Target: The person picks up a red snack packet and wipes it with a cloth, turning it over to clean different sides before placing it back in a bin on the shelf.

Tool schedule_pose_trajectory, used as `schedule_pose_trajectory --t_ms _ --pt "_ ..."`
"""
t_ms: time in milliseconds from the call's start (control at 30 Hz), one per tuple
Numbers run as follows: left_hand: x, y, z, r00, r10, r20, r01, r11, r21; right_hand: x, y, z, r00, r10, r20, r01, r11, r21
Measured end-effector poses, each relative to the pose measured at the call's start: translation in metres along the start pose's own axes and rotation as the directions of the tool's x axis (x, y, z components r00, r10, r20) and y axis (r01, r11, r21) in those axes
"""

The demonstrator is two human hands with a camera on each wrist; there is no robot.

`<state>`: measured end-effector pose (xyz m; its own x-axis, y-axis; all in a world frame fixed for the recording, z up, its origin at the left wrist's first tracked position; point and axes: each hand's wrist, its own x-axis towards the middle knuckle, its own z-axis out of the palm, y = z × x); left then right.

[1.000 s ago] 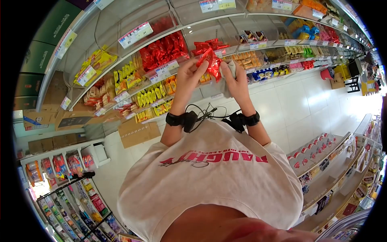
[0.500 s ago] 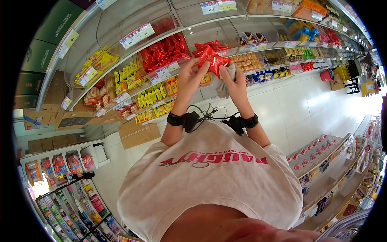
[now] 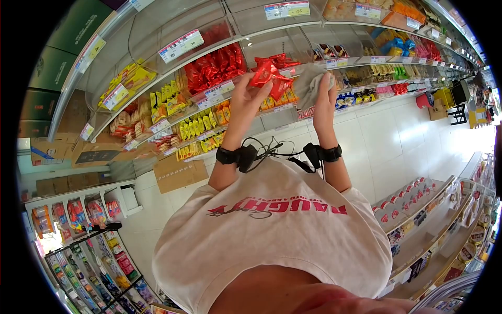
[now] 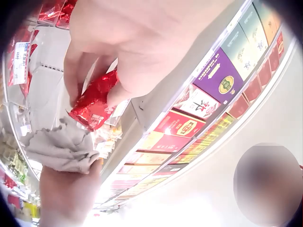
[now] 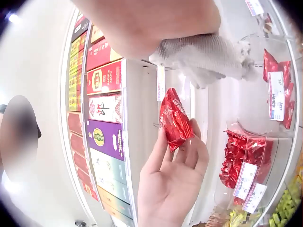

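Observation:
My left hand pinches a shiny red wrapped snack packet between thumb and fingers, up in front of the shelf. A crumpled grey cloth is in my right hand, a little to the right of the packet, with a gap between them. The thumb lies along the cloth's near side in the head view. In the left wrist view the cloth bunches out of the right hand's fingers. Similar red packets fill a clear bin just behind the left hand, and a few more lie in the neighbouring bin.
Clear bins hold yellow snack packets on the left and small snacks on the right. Price tags line the shelf edges. Below lies a flat cardboard piece on the floor. Gift boxes line another shelf.
My right hand has moved off to the right with the grey cloth, away from the red packet. The left hand keeps the packet, now tilted differently and slightly further left.

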<state>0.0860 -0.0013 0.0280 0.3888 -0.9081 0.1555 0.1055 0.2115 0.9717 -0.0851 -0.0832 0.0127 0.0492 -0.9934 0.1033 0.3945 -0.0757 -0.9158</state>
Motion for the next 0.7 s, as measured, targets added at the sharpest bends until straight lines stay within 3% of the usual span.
schedule_pose_trajectory --t_ms 33,133,167,267,367,467,567,667,700 --pt "0.000 -0.002 0.001 0.999 -0.019 0.025 0.019 0.999 0.028 0.001 -0.004 0.001 0.997 -0.044 0.063 0.050 0.994 -0.100" --pt "0.002 -0.015 0.003 0.994 -0.052 0.092 0.043 0.995 0.095 -0.008 -0.002 0.004 0.927 0.092 0.363 0.033 0.946 -0.323" --pt "0.003 -0.019 0.002 0.993 -0.040 0.109 0.028 0.994 0.104 -0.009 0.004 0.009 0.920 -0.005 0.392 0.174 0.901 -0.397" --pt "0.003 -0.017 0.011 0.996 -0.006 0.092 0.002 0.999 0.045 -0.008 0.006 0.007 0.927 0.033 0.375 0.147 0.885 -0.442" --pt "-0.001 -0.013 0.016 0.996 0.008 0.087 -0.011 1.000 0.027 -0.011 0.009 0.012 0.957 -0.059 0.283 0.155 0.930 -0.332" --pt "-0.001 -0.020 0.013 0.998 -0.012 0.064 0.011 1.000 0.022 -0.011 0.011 0.009 0.942 -0.106 0.318 0.220 0.912 -0.348" --pt "0.001 -0.020 0.008 0.999 0.004 0.054 -0.005 1.000 0.012 -0.002 0.024 -0.007 0.983 0.013 0.184 0.033 0.969 -0.246" --pt "0.001 -0.024 0.006 0.995 -0.001 0.100 -0.013 0.991 0.136 0.001 0.001 0.000 0.965 0.235 0.113 -0.251 0.956 0.154" --pt "0.001 -0.027 0.006 0.993 -0.012 0.120 -0.012 0.980 0.198 0.002 0.004 0.002 0.954 0.257 0.155 -0.286 0.935 0.211"
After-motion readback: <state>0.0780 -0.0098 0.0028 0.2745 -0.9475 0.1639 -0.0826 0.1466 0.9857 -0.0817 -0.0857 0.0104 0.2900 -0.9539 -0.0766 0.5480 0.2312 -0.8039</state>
